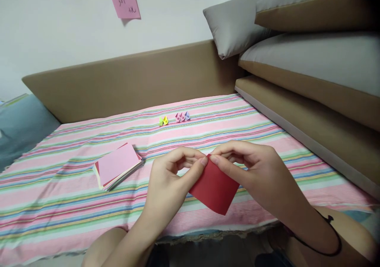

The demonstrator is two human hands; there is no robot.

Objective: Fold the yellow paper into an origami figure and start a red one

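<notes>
A square of red paper [215, 188] hangs tilted between my hands, over the near part of the striped cloth. My left hand [175, 172] pinches its upper edge between thumb and forefinger. Close beside that grip, the thumb and forefinger of my right hand [247, 164] pinch the same upper corner. Whether the paper is folded there is hidden by my fingertips. To the left of my hands lies a stack of coloured paper [120, 162], with a pink sheet on top.
Small folded yellow-green paper pieces [163, 120] and several pink and purple ones [182, 117] stand farther back on the striped cloth [74, 156]. Grey-and-brown cushions [314, 61] are piled at the right. A brown backrest [133, 81] runs along the wall, below a pink note [124, 0].
</notes>
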